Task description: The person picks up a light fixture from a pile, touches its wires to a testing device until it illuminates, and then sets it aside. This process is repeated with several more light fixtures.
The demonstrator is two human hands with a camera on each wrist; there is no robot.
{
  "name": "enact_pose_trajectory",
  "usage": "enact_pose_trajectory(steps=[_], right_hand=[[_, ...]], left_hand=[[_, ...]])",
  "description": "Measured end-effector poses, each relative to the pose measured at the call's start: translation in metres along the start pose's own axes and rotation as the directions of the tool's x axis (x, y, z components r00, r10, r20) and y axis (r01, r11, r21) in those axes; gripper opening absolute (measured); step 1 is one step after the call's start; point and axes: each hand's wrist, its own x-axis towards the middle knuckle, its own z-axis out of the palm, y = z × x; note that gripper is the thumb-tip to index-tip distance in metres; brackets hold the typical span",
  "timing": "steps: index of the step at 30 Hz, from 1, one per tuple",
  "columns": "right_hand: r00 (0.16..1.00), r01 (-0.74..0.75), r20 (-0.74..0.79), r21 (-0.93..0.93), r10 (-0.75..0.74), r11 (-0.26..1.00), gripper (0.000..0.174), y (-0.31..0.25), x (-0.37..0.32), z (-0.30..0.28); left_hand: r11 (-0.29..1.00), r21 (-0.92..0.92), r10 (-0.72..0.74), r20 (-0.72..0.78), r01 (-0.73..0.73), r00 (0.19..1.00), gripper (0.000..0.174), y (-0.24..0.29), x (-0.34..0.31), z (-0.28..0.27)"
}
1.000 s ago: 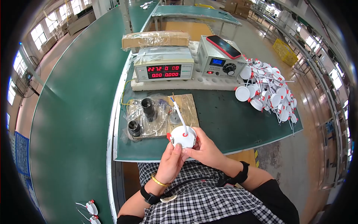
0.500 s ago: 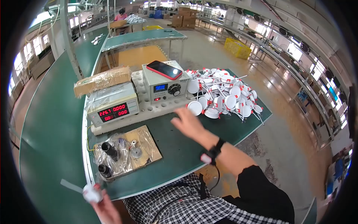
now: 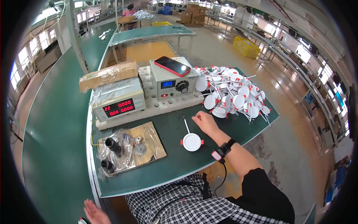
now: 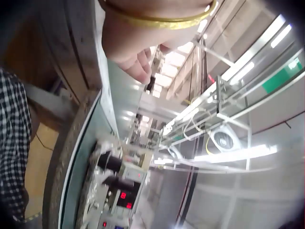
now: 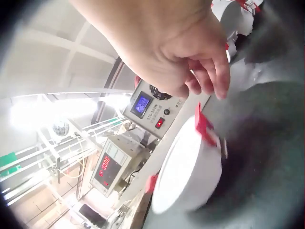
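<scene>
A round white downlight [image 3: 192, 142] with red clips lies face up on the green table, its white cable pointing away. Just beyond its right side my right hand [image 3: 207, 124] is low over the table, fingers loosely curled and holding nothing. The right wrist view shows the downlight [image 5: 186, 169] below the bent fingers, apart from them. My left hand [image 3: 96, 213] is at the lower left past the table's corner, with its fingers extended. Beside it a white piece with red [image 3: 82, 220] is mostly cut off by the frame edge.
A heap of downlights [image 3: 238, 100] covers the table's right side. Behind stand a power meter [image 3: 119, 106] and a dial box [image 3: 173, 84] with a phone [image 3: 172, 66] on top. A wooden board [image 3: 153, 143] carries black sockets [image 3: 113, 145]. The green conveyor [image 3: 56, 149] runs along the left.
Both hands held one downlight at first; then the left carried it left to the conveyor and has since let go. Another downlight now lies on the table, and my right hand has drawn back from the heap.
</scene>
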Motion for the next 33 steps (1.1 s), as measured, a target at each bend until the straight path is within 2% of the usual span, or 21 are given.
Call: enact_pose_trajectory(steps=[1, 2, 4, 6, 7, 8, 10, 12, 14, 16, 17, 18, 19, 21, 22, 24, 25, 26, 28, 31, 33], right_hand=[[0.989, -0.123, 0.087, -0.002, 0.122, 0.992, 0.031, 0.003, 0.008, 0.009], [0.988, -0.12, 0.1, 0.006, 0.119, 0.993, 0.031, -0.003, 0.012, 0.014], [0.952, -0.078, 0.279, -0.16, 0.121, 0.984, 0.04, -0.017, 0.017, 0.023], [0.944, -0.048, 0.316, -0.157, 0.096, 0.986, 0.037, -0.024, 0.011, 0.035], [0.932, 0.016, 0.358, -0.2, 0.058, 0.98, 0.031, -0.028, 0.006, 0.036], [0.916, 0.084, 0.401, -0.242, 0.021, 0.967, 0.025, -0.033, 0.0, 0.037], [0.905, 0.058, 0.42, -0.277, 0.066, 0.959, 0.019, -0.052, -0.012, 0.035], [0.895, 0.179, 0.441, -0.494, 0.069, 0.851, 0.019, -0.065, -0.022, 0.033], [0.908, 0.23, 0.418, -0.494, -0.003, 0.838, 0.018, -0.081, -0.031, 0.026], [0.866, 0.27, 0.459, -0.096, -0.198, 0.958, 0.016, -0.107, -0.038, 0.005], [0.856, 0.277, 0.475, -0.09, -0.203, 0.957, 0.016, -0.115, -0.043, -0.001], [0.809, 0.201, 0.534, 0.14, -0.245, 0.969, 0.014, -0.123, -0.049, -0.006], [0.761, 0.095, 0.576, 0.357, -0.299, 0.929, 0.012, -0.127, -0.053, -0.005], [0.726, -0.009, 0.604, 0.486, -0.328, 0.874, 0.01, -0.131, -0.062, 0.006], [0.701, -0.121, 0.621, 0.588, -0.35, 0.8, 0.009, -0.132, -0.067, 0.01], [0.683, -0.199, 0.654, 0.595, -0.325, 0.779, 0.01, -0.14, -0.074, 0.016], [0.679, -0.232, 0.67, 0.583, -0.3, 0.778, 0.011, -0.141, -0.075, 0.019], [0.674, -0.262, 0.685, 0.573, -0.278, 0.777, 0.012, -0.141, -0.076, 0.022], [0.681, -0.2, 0.666, 0.569, -0.304, 0.798, 0.016, -0.143, -0.081, 0.028], [0.804, -0.139, 0.498, 0.689, -0.325, 0.711, 0.02, -0.148, -0.094, 0.041], [0.83, -0.132, 0.466, 0.699, -0.307, 0.703, 0.019, -0.153, -0.098, 0.048]], left_hand=[[0.998, 0.054, -0.015, 0.094, 0.01, 0.995, 0.045, -0.021, 0.009, 0.016], [0.994, 0.109, -0.034, 0.185, 0.014, 0.982, 0.043, -0.041, 0.015, 0.035], [0.952, 0.285, -0.197, 0.294, 0.111, 0.935, 0.037, -0.075, 0.011, 0.085], [0.903, 0.359, -0.343, 0.276, 0.235, 0.898, 0.027, -0.103, -0.003, 0.145], [0.862, 0.458, -0.386, 0.311, 0.218, 0.869, 0.025, -0.116, -0.006, 0.163], [0.811, 0.551, -0.432, 0.337, 0.197, 0.836, 0.023, -0.129, -0.007, 0.176], [0.742, 0.641, -0.546, 0.405, 0.198, 0.733, 0.022, -0.153, -0.004, 0.192], [0.722, 0.666, -0.574, 0.426, 0.187, 0.699, 0.021, -0.178, 0.001, 0.198], [0.7, 0.694, -0.604, 0.445, 0.172, 0.661, 0.021, -0.192, 0.003, 0.203], [0.687, 0.713, -0.47, 0.582, -0.139, 0.664, 0.024, -0.201, 0.004, 0.209], [0.655, 0.711, -0.398, 0.612, -0.256, 0.683, 0.031, -0.199, -0.001, 0.217], [0.65, 0.718, -0.395, 0.599, -0.249, 0.697, 0.031, -0.196, -0.005, 0.223], [0.596, 0.657, -0.302, 0.716, -0.461, 0.63, 0.032, -0.194, -0.007, 0.229], [0.379, 0.517, -0.192, 0.856, -0.768, 0.481, 0.031, -0.188, -0.005, 0.237], [0.377, 0.527, -0.197, 0.849, -0.762, 0.49, 0.031, -0.187, -0.002, 0.237], [0.399, 0.594, -0.201, 0.8, -0.699, 0.565, 0.026, -0.19, 0.001, 0.234], [0.522, 0.642, -0.186, 0.728, -0.562, 0.66, 0.024, -0.196, 0.002, 0.231], [0.522, 0.649, -0.193, 0.722, -0.554, 0.664, 0.024, -0.195, 0.001, 0.231], [0.654, 0.706, -0.322, 0.584, -0.27, 0.746, 0.025, -0.19, 0.001, 0.232], [0.702, 0.679, -0.302, 0.555, -0.212, 0.775, 0.026, -0.191, 0.0, 0.228], [0.739, 0.661, -0.324, 0.521, -0.133, 0.79, 0.027, -0.191, -0.002, 0.226]])
